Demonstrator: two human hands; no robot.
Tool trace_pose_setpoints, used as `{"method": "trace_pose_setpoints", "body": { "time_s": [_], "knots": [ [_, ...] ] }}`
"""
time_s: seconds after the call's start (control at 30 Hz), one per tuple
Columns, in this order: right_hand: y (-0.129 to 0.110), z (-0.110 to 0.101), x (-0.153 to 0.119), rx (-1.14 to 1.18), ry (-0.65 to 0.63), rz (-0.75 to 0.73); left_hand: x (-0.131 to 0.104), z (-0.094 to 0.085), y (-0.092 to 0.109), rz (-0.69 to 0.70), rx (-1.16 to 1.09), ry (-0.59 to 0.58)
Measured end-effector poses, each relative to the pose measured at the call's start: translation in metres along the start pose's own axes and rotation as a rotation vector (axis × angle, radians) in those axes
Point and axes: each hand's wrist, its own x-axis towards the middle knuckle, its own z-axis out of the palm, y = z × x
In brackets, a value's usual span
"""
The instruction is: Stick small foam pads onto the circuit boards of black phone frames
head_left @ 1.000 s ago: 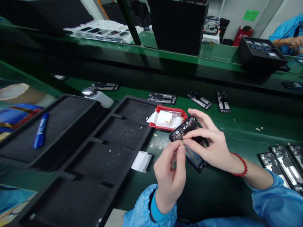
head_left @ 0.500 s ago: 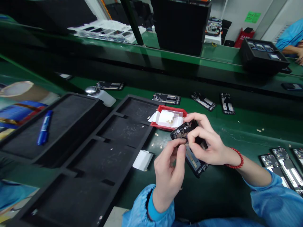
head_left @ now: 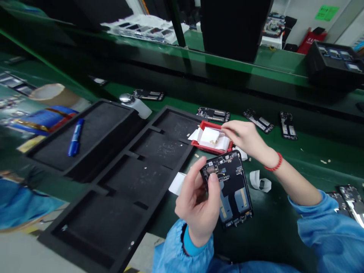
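My left hand (head_left: 199, 204) holds an opened phone body (head_left: 231, 189), tilted, with its circuit board at the top and bare inner side facing up. The thumb presses on the board near a small connector. My right hand (head_left: 246, 138) is at the right end of a small red tray (head_left: 204, 146). Its thumb and fingertips are close together over the tray; anything between them is too small to make out. White paper pieces (head_left: 210, 135) with tiny tan bits lie in the tray. A curled white strip (head_left: 260, 182) lies right of the phone body.
A black compartment tray (head_left: 127, 182) stands left, beside a black foam block (head_left: 93, 140) with a blue marker (head_left: 75, 137) on it. A metal-capped bottle (head_left: 136, 106) is behind. Several phone boards (head_left: 288, 125) lie along the back and right. A rail crosses the bench behind.
My right hand has left the phone body and moved up to the red tray. My left hand now holds the phone body alone. The view has shifted left.
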Motion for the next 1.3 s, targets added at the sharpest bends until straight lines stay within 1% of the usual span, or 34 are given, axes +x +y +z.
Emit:
{"method": "trace_pose_setpoints", "body": {
  "time_s": [0.03,0.13,0.17,0.2,0.27,0.33,0.37,0.47,0.63,0.73,0.83,0.93,1.17,1.3],
  "knots": [
    [-0.009,-0.009,-0.008,0.006,0.078,0.010,0.000,0.001,0.000,-0.004,-0.014,0.004],
    [-0.041,-0.030,-0.034,0.081,0.378,0.040,0.000,0.005,0.001,-0.014,-0.054,0.037],
    [-0.052,-0.033,-0.042,0.111,0.443,0.052,0.000,0.007,0.002,-0.015,-0.058,0.050],
    [-0.063,-0.035,-0.049,0.140,0.464,0.066,0.000,0.008,0.003,-0.016,-0.061,0.059],
    [-0.080,-0.033,-0.061,0.200,0.395,0.105,-0.002,0.010,0.005,-0.011,-0.066,0.064],
    [-0.090,-0.029,-0.067,0.273,0.306,0.145,-0.003,0.011,0.008,0.001,-0.069,0.071],
    [-0.093,-0.027,-0.069,0.303,0.282,0.159,-0.003,0.011,0.009,0.010,-0.067,0.073],
    [-0.095,-0.023,-0.068,0.341,0.288,0.174,-0.003,0.011,0.012,0.032,-0.054,0.074],
    [-0.097,-0.023,-0.068,0.367,0.308,0.180,-0.005,0.011,0.015,0.056,-0.039,0.082],
    [-0.100,-0.024,-0.068,0.406,0.284,0.193,-0.005,0.012,0.015,0.043,-0.060,0.082],
    [-0.101,-0.025,-0.068,0.452,0.256,0.208,-0.003,0.013,0.013,0.119,-0.091,0.095],
    [-0.102,-0.025,-0.067,0.434,0.291,0.193,-0.001,0.015,0.012,0.186,-0.116,0.114],
    [-0.104,-0.019,-0.068,0.346,0.423,0.161,-0.006,0.017,0.013,0.169,-0.117,0.123],
    [-0.107,-0.017,-0.067,0.353,0.441,0.179,-0.007,0.018,0.014,0.177,-0.166,0.112]
  ]
}}
